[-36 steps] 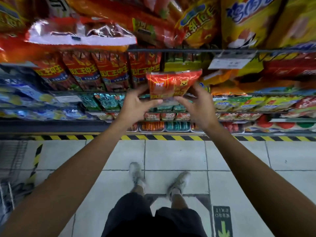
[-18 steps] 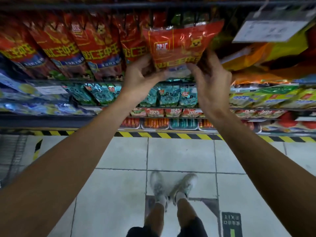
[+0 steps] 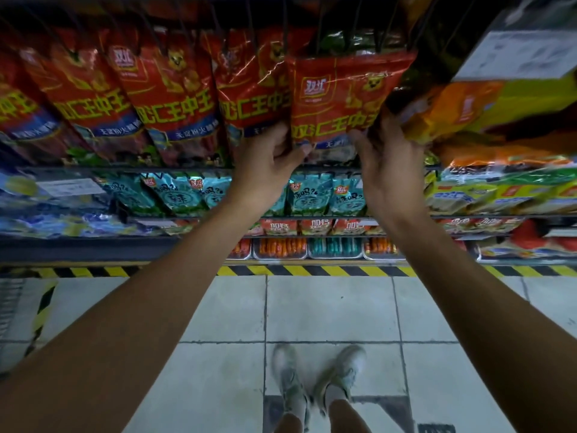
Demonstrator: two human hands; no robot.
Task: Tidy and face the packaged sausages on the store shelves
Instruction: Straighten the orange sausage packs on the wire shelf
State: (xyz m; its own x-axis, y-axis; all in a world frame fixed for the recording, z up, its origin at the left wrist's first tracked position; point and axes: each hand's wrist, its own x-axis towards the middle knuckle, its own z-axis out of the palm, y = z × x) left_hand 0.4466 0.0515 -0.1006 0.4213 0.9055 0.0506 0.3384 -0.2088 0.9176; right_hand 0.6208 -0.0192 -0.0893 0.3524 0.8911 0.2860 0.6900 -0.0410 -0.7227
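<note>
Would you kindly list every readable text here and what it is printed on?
"双汇", logo: held red pack, gripped by left hand and right hand.
"双汇王中王": same pack and the red packs beside it.
"加钙": small red packs.
Price tag, teal packs: too blurred.

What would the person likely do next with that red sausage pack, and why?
Probably ease the red sausage pack back into line with the row of matching red packs: both the left hand and right hand grip its lower edge, and it sits forward of its neighbours.
</note>
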